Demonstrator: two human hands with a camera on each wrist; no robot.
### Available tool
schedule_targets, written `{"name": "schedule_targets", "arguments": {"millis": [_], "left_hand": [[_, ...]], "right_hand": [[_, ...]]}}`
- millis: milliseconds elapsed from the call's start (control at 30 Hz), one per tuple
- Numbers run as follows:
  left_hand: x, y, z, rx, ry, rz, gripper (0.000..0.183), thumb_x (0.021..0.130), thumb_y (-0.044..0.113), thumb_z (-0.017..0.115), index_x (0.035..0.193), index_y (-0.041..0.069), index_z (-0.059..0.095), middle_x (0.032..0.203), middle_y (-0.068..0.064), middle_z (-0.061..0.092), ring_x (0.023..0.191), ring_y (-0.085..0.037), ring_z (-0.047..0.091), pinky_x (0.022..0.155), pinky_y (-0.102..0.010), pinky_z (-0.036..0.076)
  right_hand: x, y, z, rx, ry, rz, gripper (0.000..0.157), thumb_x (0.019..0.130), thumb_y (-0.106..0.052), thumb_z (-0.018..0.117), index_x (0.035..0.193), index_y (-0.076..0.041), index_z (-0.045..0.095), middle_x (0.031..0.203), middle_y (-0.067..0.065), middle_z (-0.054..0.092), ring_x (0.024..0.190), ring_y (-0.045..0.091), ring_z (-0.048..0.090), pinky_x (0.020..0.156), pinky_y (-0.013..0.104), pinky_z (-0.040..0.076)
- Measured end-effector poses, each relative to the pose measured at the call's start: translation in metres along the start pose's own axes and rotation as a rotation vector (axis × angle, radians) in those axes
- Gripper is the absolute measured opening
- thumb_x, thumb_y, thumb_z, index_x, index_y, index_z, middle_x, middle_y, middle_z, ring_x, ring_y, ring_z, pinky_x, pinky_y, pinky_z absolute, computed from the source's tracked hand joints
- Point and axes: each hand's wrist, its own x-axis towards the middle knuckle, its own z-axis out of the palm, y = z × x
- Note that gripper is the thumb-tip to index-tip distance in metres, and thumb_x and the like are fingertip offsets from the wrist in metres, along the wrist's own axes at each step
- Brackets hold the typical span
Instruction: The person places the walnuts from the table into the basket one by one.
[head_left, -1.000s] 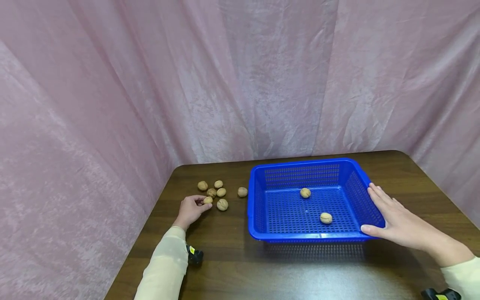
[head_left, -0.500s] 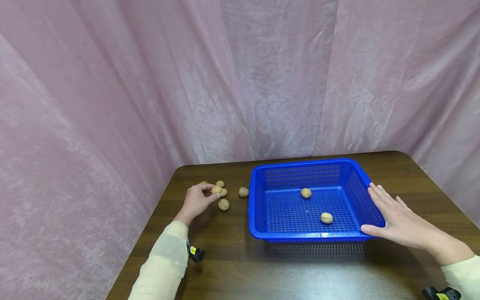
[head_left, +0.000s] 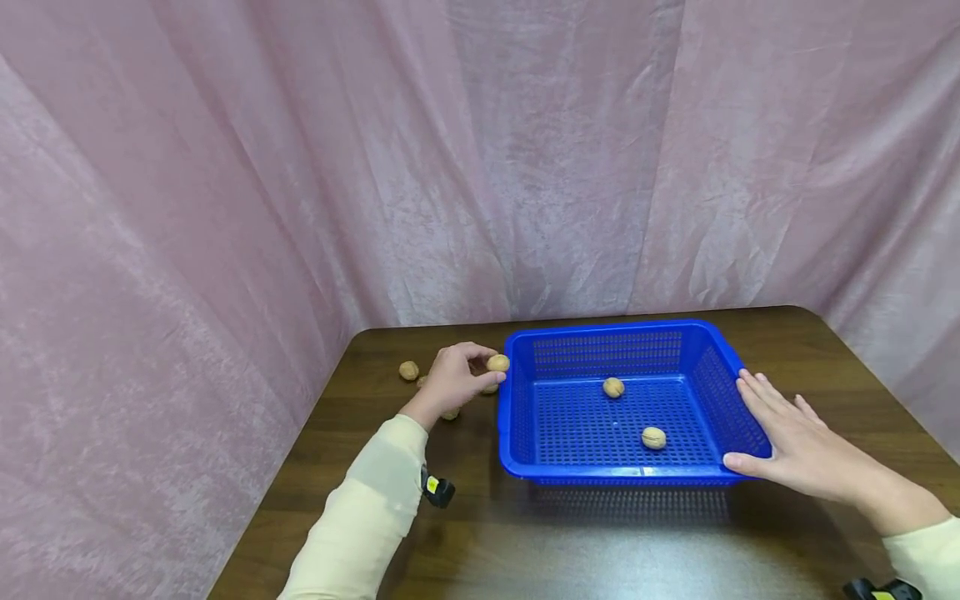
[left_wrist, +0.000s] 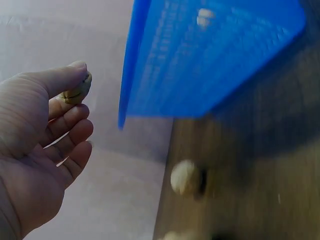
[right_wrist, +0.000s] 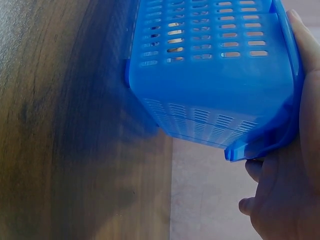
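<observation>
Pinched between the thumb and fingers of my left hand is a walnut, held up beside the left rim of a blue plastic basket. The left wrist view shows the same walnut at the thumb tip, with the other fingers loosely bent below it. My right hand rests on the basket's front right corner, its fingers fairly straight along the right rim and the thumb on the front rim. Inside the basket lie two walnuts, one farther back and one nearer the front.
Several walnuts lie on the brown wooden table left of the basket, partly hidden by my left hand; one walnut shows at the far left. A pink curtain hangs behind the table.
My left hand has lifted the walnut from the group at the left and carried it right to the basket's left rim. My right hand has stayed at the basket corner.
</observation>
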Motion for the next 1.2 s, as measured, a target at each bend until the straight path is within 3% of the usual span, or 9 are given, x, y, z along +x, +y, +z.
{"name": "schedule_targets", "arguments": {"millis": [233,467,667,800,967,1200], "left_hand": [[0.026,0.029,0.023,0.032,-0.063,0.059,0.03,0.081,0.029,0.079,0.106,0.013,0.073,0.094,0.006,0.067,0.086,-0.018,0.063,0.073,-0.024,0.049],[0.053,0.056,0.044,0.071,-0.093,0.097,0.033,0.081,0.034,0.078,0.107,0.014,0.073,0.092,0.01,0.066,0.083,-0.007,0.058,0.073,-0.02,0.047],[0.07,0.079,0.053,0.059,-0.121,0.101,0.031,0.081,0.035,0.078,0.105,0.015,0.073,0.086,0.013,0.064,0.082,-0.01,0.061,0.07,-0.017,0.045],[0.08,0.091,0.055,0.046,-0.129,0.091,0.03,0.082,0.036,0.077,0.105,0.016,0.073,0.085,0.014,0.064,0.078,-0.005,0.059,0.068,-0.017,0.046],[0.089,0.093,0.07,0.011,-0.136,0.061,0.031,0.083,0.036,0.076,0.106,0.017,0.072,0.083,0.013,0.064,0.074,-0.002,0.058,0.066,-0.018,0.047],[0.084,0.077,0.103,-0.033,-0.187,-0.008,0.029,0.081,0.037,0.077,0.102,0.018,0.073,0.08,0.014,0.063,0.072,-0.003,0.058,0.063,-0.019,0.047]], "right_hand": [[0.0,0.0,0.0,0.009,-0.004,-0.002,0.102,0.082,-0.042,0.072,0.151,0.006,0.013,0.157,0.025,0.011,0.146,0.02,-0.008,0.11,0.054,-0.014],[0.001,0.001,-0.001,0.021,-0.021,-0.001,0.102,0.083,-0.042,0.072,0.151,0.006,0.012,0.157,0.025,0.009,0.145,0.021,-0.009,0.111,0.055,-0.012],[0.002,0.0,-0.003,0.03,-0.028,0.0,0.101,0.084,-0.041,0.071,0.15,0.007,0.012,0.157,0.023,0.008,0.146,0.023,-0.009,0.112,0.054,-0.011],[0.003,0.0,-0.004,0.029,-0.028,-0.005,0.102,0.083,-0.041,0.072,0.151,0.007,0.012,0.157,0.024,0.009,0.146,0.024,-0.007,0.112,0.054,-0.009],[0.004,-0.001,-0.003,0.037,-0.036,-0.01,0.103,0.083,-0.041,0.072,0.151,0.006,0.012,0.157,0.024,0.009,0.146,0.024,-0.007,0.112,0.054,-0.008],[-0.001,-0.006,-0.002,0.052,-0.044,-0.037,0.103,0.082,-0.04,0.074,0.151,0.005,0.012,0.157,0.025,0.01,0.146,0.021,-0.008,0.114,0.045,-0.01]]}}
